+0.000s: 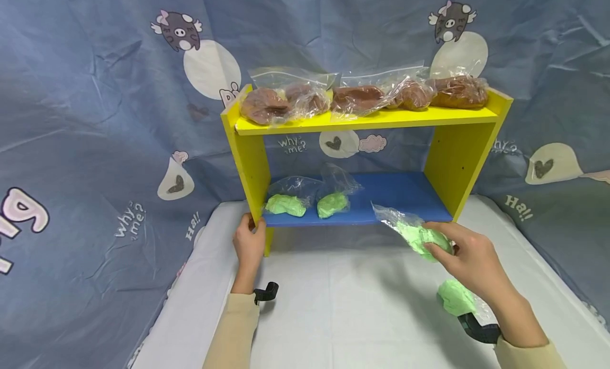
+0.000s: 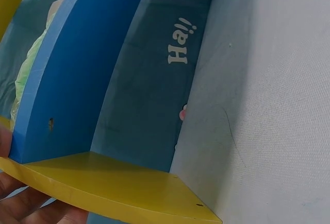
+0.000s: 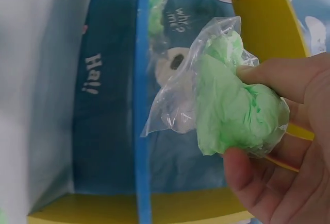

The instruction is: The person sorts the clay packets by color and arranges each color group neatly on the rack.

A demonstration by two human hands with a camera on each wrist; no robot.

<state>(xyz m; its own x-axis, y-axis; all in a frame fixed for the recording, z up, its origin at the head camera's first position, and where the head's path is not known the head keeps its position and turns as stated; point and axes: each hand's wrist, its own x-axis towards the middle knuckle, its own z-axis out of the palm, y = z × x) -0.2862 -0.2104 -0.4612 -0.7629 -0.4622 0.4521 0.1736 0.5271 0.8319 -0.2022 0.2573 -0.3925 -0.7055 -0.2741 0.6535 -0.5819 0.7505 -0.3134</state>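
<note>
My right hand (image 1: 469, 255) pinches a clear plastic bag of light green, dough-like stuff (image 3: 237, 105) between thumb and fingers. It hangs in front of the right end of the blue lower shelf board (image 1: 395, 194). My left hand (image 1: 250, 242) grips the front edge of the yellow left side panel (image 1: 250, 168), thumb on one face and fingers on the other. Two similar green bags lie on the left half of the blue board: one green bag (image 1: 286, 205) by the side panel, another green bag (image 1: 332, 204) to its right. Below my right hand, one more green bag (image 1: 456, 297) lies on the table.
Several bags of brown stuff (image 1: 357, 99) line the yellow top board (image 1: 371, 120). The shelf unit stands on a white-covered table (image 1: 333, 305), with a blue printed cloth (image 1: 95, 93) hanging behind and at the sides. Each wrist wears a black strap (image 1: 478, 329).
</note>
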